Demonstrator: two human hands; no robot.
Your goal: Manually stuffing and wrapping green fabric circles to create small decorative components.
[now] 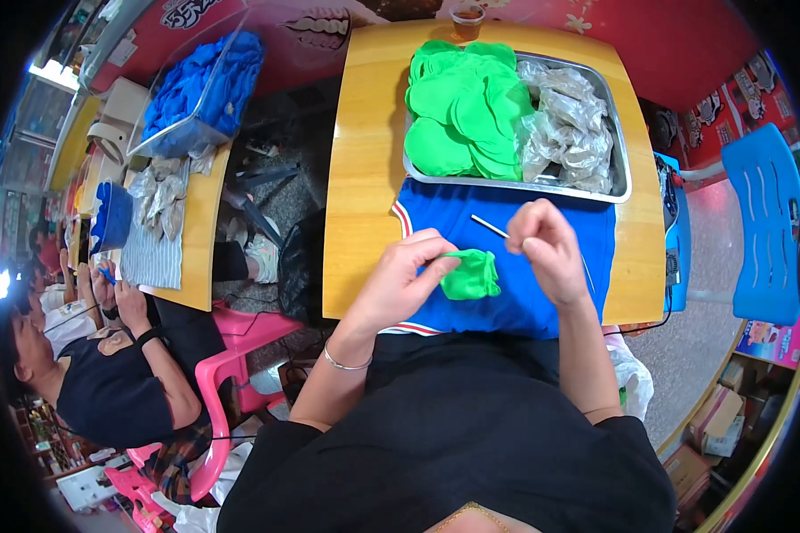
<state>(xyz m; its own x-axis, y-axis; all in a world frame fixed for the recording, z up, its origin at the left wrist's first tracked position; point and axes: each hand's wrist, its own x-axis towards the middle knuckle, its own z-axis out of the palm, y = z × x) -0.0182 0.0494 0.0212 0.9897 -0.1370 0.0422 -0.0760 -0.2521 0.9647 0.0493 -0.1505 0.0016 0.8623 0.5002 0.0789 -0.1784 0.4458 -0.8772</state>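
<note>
My left hand (407,277) pinches a small gathered green cloth piece (471,276) between thumb and fingers, over a blue cloth (542,302) with red and white trim. To its right, my right hand (547,249) is raised with its fingers drawn together. What they grip, if anything, is too fine to make out. A thin dark stick with a pale edge (489,226) reaches toward the right fingertips; I cannot tell whether they touch it. Beyond the hands, a metal tray (507,185) bears stacked flat green cloth pieces (467,111) and clear plastic bags with greyish contents (569,124).
A cup of brown drink (467,22) stands at the yellow table's (364,115) far edge. Blue chair (764,222) to the right, pink chair (231,355) to the left. Farther left, a person (124,382) handles something blue near a clear bin (187,133) of blue cloth.
</note>
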